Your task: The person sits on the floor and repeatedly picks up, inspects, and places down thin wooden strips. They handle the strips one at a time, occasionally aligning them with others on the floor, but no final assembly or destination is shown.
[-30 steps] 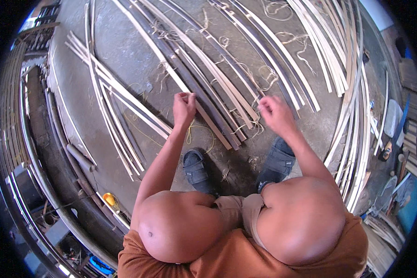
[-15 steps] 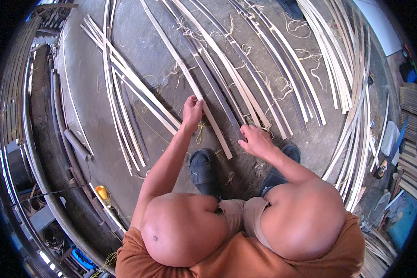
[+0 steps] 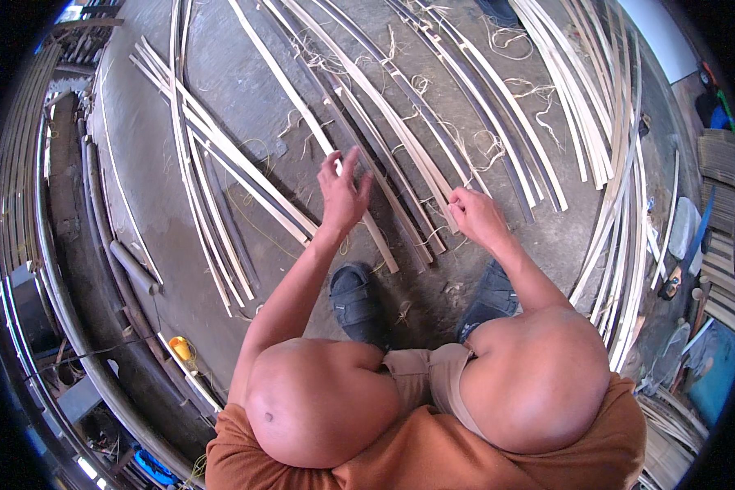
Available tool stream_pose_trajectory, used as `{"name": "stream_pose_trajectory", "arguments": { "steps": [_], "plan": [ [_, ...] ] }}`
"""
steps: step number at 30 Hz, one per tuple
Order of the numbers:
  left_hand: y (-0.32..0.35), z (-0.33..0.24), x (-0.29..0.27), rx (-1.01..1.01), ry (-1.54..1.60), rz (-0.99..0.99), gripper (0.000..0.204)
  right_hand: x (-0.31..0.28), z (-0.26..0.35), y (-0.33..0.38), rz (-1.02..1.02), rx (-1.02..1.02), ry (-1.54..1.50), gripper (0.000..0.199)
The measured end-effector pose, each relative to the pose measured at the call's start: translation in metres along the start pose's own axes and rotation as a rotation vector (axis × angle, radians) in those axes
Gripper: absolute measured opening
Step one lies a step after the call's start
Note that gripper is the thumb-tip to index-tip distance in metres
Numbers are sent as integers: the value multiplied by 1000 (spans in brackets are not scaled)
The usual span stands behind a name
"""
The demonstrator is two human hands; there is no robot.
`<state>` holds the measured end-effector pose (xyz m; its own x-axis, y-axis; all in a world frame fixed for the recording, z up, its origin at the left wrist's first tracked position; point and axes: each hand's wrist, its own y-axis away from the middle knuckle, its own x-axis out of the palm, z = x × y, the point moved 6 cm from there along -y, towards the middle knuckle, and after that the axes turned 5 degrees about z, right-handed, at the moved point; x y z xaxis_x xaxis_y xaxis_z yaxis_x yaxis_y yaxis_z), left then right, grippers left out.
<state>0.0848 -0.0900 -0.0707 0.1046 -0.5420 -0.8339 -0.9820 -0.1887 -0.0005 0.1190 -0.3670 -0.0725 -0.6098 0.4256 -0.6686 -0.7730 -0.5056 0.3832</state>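
Note:
Long, narrow bamboo strips, some pale and some dark-faced, lie lengthwise on the floor before me. My left hand (image 3: 345, 194) hovers over a pale strip (image 3: 298, 102) at the left of the middle group, its fingers spread and slightly blurred. Further right, my right hand (image 3: 479, 217) has its fingers curled together at the near ends of other bamboo strips (image 3: 423, 167). Its fingertips touch or nearly touch a pale strip; the exact grip is hidden. Between the hands, a dark strip (image 3: 367, 147) runs toward my feet. Thin fibre ties (image 3: 420, 84) cross several strips.
My sandalled feet (image 3: 358, 302) stand just beyond my knees. Crossed strips (image 3: 192, 155) lie to the left, and a larger pile (image 3: 596, 122) to the right. A long pole (image 3: 110, 400) borders the left side, near a yellow object (image 3: 181, 349). Tools and a blue-handled blade (image 3: 698, 233) are at far right.
My left hand has loosened from the pale strip and spread its fingers. My right hand has moved up and right, away from the dark strip's end. The middle strips' near ends have shifted.

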Motion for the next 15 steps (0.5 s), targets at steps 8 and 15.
{"name": "stream_pose_trajectory", "arguments": {
  "steps": [8,15],
  "plan": [
    [5,-38,30,126,-196,171,48,17,1,5,1,-12,345,56],
    [0,-39,36,112,-182,227,44,14,-23,-7,89,11,-160,22]
  ]
}}
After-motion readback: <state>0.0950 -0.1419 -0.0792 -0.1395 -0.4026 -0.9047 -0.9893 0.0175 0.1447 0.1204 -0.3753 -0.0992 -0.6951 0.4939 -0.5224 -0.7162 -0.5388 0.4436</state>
